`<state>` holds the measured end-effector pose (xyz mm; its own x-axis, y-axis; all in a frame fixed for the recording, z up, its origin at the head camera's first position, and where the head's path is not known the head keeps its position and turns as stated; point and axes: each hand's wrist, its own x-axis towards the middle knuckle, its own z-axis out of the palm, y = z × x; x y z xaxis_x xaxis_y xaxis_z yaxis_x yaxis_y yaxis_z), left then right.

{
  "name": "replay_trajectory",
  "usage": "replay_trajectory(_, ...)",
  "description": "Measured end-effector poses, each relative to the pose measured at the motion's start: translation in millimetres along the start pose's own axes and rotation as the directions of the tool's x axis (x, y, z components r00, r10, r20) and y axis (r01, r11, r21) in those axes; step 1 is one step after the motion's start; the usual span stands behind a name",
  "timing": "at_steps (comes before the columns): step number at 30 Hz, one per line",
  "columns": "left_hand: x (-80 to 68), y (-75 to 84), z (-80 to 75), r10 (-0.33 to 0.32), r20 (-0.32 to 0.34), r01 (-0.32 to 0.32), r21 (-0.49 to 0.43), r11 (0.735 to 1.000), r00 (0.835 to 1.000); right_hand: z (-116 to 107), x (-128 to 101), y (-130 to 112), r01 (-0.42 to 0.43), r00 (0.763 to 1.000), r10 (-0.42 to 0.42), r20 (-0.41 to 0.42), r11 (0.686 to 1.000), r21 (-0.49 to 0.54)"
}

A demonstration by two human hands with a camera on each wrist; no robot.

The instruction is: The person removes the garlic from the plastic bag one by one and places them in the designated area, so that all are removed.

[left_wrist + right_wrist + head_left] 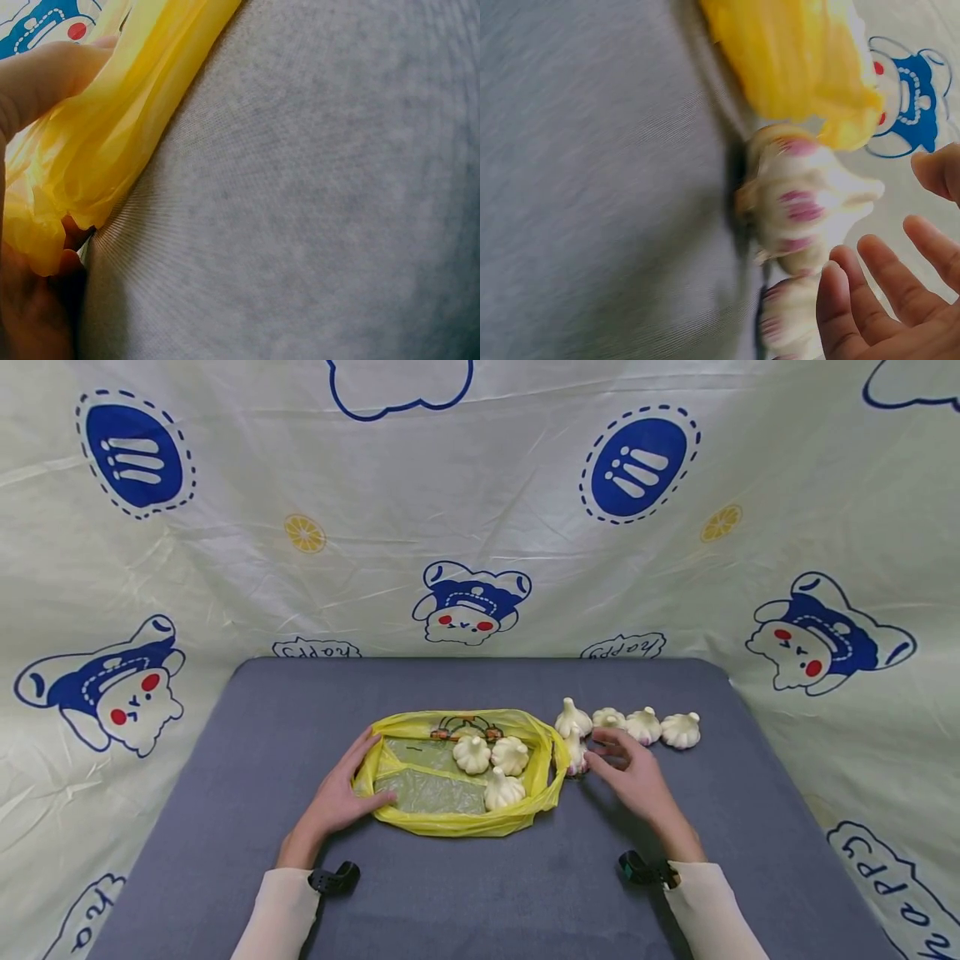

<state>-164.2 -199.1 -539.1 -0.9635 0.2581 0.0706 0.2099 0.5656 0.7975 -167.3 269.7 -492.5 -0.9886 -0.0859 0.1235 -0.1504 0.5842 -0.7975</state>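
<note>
A yellow plastic bag (457, 825) lies with its mouth spread wide, and three garlic bulbs (504, 789) sit inside toward its right end. My left hand (337, 802) grips the bag's left end, thumb over the rim; the left wrist view shows the thumb (56, 79) on the gathered yellow plastic (112, 150). Just outside the bag's right rim stands another garlic bulb (574, 752), purple-streaked in the right wrist view. Beside it, my right hand (637, 777) has its fingers spread and extended, with a gap between the fingertips and that bulb (802, 199).
Several more garlic bulbs (643, 725) stand in a row behind the right hand, running to the right. Everything rests on a grey cloth-covered table (480, 902). A printed curtain (480, 485) hangs behind and along both sides.
</note>
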Motion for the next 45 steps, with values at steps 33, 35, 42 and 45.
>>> replay_trajectory(33,-0.7,-0.7,0.6,0.01,-0.011,-0.011,-0.007,1.0,1.0,28.3,20.8,-74.6,0.157,0.98,-0.168,0.108,0.982,0.102)
replay_trajectory(35,-0.5,-0.5,0.8,0.01,-0.01,-0.01,-0.008,1.0,1.0,30.0,23.1,-76.5,0.161,0.977,-0.172,0.126,0.982,0.096)
replay_trajectory(42,-0.1,-2.1,1.9,0.015,-0.016,-0.015,0.001,1.0,1.0,33.3,32.9,-81.5,0.153,0.966,-0.163,0.199,0.986,0.064)
replay_trajectory(45,0.0,-2.5,2.2,0.016,-0.016,-0.016,0.007,1.0,1.0,34.1,38.6,-83.4,0.147,0.961,-0.153,0.232,0.988,0.041)
